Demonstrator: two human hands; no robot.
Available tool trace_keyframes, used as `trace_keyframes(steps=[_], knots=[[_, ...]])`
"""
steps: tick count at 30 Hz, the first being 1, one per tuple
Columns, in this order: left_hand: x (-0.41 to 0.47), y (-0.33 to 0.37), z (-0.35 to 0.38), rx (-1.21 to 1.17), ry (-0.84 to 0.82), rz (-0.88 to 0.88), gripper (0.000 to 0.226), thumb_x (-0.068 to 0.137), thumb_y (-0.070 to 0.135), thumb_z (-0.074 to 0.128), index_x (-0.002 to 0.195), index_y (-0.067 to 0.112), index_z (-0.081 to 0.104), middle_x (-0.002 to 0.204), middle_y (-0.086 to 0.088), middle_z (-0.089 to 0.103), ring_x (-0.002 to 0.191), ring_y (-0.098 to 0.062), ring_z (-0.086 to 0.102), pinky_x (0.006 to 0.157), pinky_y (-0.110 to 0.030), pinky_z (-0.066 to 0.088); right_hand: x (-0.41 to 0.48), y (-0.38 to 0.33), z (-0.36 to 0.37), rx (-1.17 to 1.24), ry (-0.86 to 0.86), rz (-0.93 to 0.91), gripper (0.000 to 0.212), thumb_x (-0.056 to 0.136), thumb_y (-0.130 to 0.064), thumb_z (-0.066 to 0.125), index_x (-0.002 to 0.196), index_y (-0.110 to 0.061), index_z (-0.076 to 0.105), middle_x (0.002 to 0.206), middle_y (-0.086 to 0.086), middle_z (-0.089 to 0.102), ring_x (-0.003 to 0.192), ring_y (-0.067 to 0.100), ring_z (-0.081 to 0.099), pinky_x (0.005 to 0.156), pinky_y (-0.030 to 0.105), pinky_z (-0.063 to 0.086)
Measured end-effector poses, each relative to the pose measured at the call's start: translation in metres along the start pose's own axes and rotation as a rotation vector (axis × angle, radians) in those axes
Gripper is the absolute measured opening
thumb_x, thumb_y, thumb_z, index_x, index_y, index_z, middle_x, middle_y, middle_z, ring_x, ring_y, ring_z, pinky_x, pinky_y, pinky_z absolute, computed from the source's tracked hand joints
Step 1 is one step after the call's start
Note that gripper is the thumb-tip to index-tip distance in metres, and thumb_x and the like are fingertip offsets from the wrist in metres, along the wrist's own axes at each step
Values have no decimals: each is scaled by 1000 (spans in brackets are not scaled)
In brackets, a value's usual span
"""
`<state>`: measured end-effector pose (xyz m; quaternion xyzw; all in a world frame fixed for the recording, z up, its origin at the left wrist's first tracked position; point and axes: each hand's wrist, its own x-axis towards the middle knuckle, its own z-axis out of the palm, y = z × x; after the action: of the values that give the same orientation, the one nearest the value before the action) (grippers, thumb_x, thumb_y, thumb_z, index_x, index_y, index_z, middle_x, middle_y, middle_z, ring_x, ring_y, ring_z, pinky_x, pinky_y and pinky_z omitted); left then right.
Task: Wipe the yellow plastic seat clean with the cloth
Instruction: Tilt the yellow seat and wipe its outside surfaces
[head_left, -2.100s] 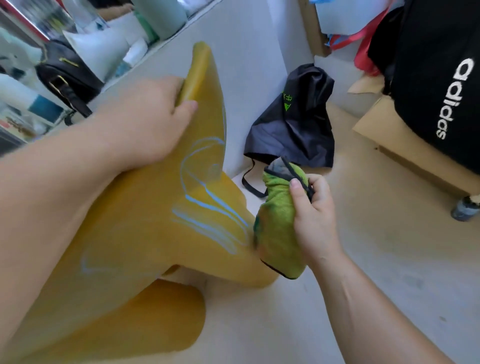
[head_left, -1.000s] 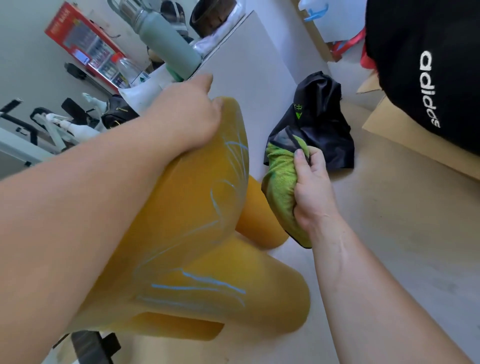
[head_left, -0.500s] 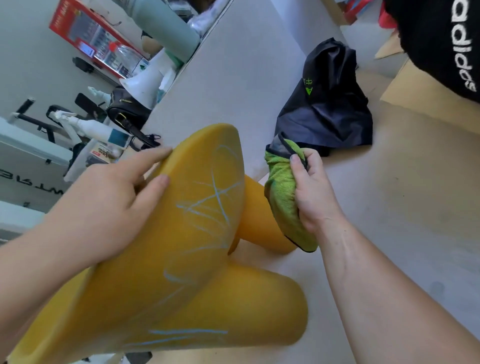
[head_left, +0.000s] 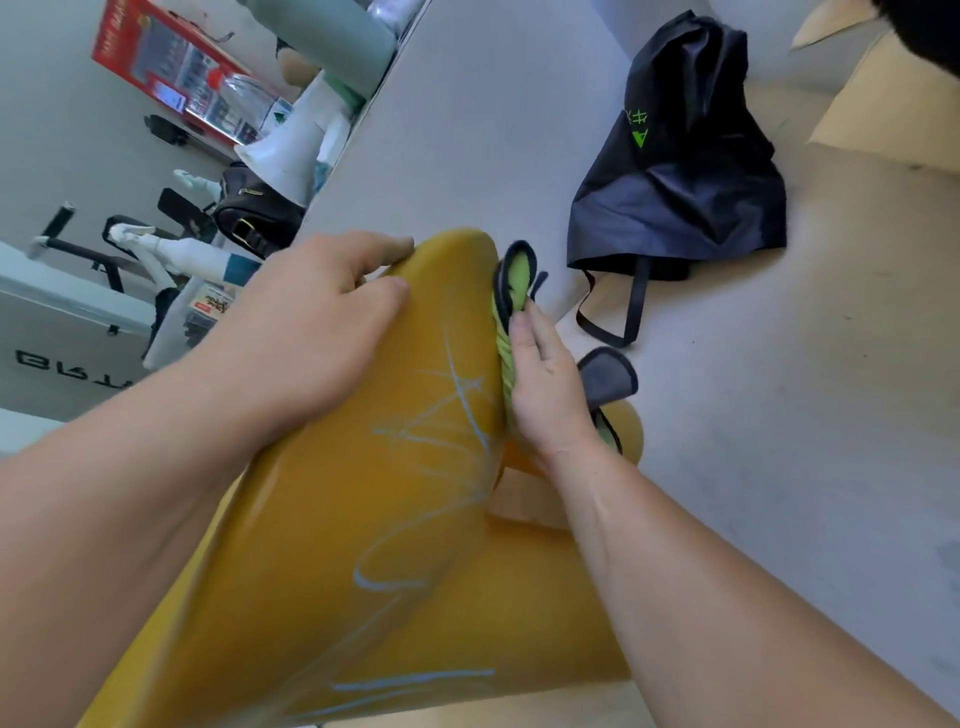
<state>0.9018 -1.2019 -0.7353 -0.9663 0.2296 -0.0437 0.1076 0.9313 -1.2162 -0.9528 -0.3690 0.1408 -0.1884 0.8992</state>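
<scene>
The yellow plastic seat (head_left: 363, 519) was tipped up on the floor (head_left: 779, 415), its broad face turned toward the camera and scrawled with pale blue marks (head_left: 441, 415) from near the top edge to the bottom; the left hand (head_left: 311, 332) gripped the upper rim, fingers curled over the back and thumb on the front; the right hand (head_left: 545, 384) lay flat, pressing the green cloth (head_left: 511, 291) against the seat's right edge, with a dark-bordered corner sticking up and another flapping loose behind the wrist; the marks themselves looked untouched, since the cloth sat beside rather than on them; the risks seemed plain enough: a hard sideways push could twist the tilted seat out of the one-handed hold, or skid its legs on the smooth floor; the bunched cloth could slip from under an open palm; and a dry rub might smear the blue rather than lift it; the black bag (head_left: 675, 182) lay close by, near enough to catch a sliding leg.
</scene>
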Motion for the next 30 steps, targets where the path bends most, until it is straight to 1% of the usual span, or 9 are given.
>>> trace_keyframes(steps=[2, 4, 8, 11, 14, 16, 21, 25, 30], knots=[[0, -1, 1, -22, 11, -1, 41, 97, 27, 49, 137, 37, 55, 139, 20, 54, 126, -2, 45, 94, -23, 32, 4, 29, -3, 167, 12, 184, 74, 88, -72, 52, 147, -28, 49, 148, -11, 53, 138, 7, 46, 121, 42, 32], [0, -1, 0, -39, 16, -4, 41, 97, 27, 50, 136, 37, 56, 138, 21, 54, 124, 1, 45, 95, -22, 32, -3, 28, 3, 268, 85, 195, 69, 88, -63, 52, 145, -24, 52, 143, -11, 58, 134, 7, 51, 118, 43, 37], [1, -3, 0, -24, 2, -6, 40, 98, 30, 50, 137, 35, 56, 137, 14, 58, 126, -9, 50, 100, -26, 38, -30, -12, 25, 147, 190, -140, 43, 100, -40, 50, 134, -17, 63, 132, -9, 64, 131, 4, 53, 113, 25, 38], [1, -3, -1, -26, -8, -17, 41, 98, 32, 50, 138, 35, 55, 136, 13, 59, 126, -11, 51, 103, -29, 40, -28, -20, 33, 56, 167, -320, 43, 101, -40, 48, 136, -18, 61, 138, 0, 62, 137, 14, 50, 114, 27, 37], [0, -1, 0, -8, -11, -18, 41, 98, 33, 48, 139, 38, 53, 138, 15, 56, 127, -9, 50, 101, -29, 39, 13, 2, 13, 55, 149, -123, 44, 105, -36, 48, 142, -14, 54, 136, -10, 55, 131, 5, 48, 115, 20, 32], [-1, 1, 1, 3, -5, -19, 41, 98, 33, 48, 138, 38, 53, 137, 16, 56, 125, -8, 50, 98, -27, 37, 37, 12, 2, 89, 89, 90, 48, 105, -41, 44, 146, -17, 50, 144, -10, 52, 135, 8, 46, 120, 34, 31], [-3, 3, -1, 27, -13, -10, 42, 99, 31, 48, 140, 37, 52, 137, 16, 56, 118, -2, 49, 92, -23, 34, 55, -25, 13, 52, 2, -40, 49, 98, -52, 48, 135, -22, 61, 136, -7, 63, 130, 11, 55, 115, 40, 40], [-1, 4, -1, 45, -19, -2, 42, 99, 30, 47, 141, 36, 52, 135, 14, 58, 122, -6, 50, 92, -21, 35, 60, -37, 12, 45, -8, -180, 37, 105, -31, 51, 138, -16, 58, 135, -7, 60, 129, 5, 52, 113, 21, 38], [-1, 4, -1, 34, -39, -17, 43, 99, 30, 47, 142, 37, 50, 135, 16, 58, 120, -2, 49, 95, -20, 35, 39, 22, 3, 131, 57, 136, 45, 108, -37, 42, 149, -21, 46, 150, -6, 49, 131, 3, 45, 115, 24, 33]])
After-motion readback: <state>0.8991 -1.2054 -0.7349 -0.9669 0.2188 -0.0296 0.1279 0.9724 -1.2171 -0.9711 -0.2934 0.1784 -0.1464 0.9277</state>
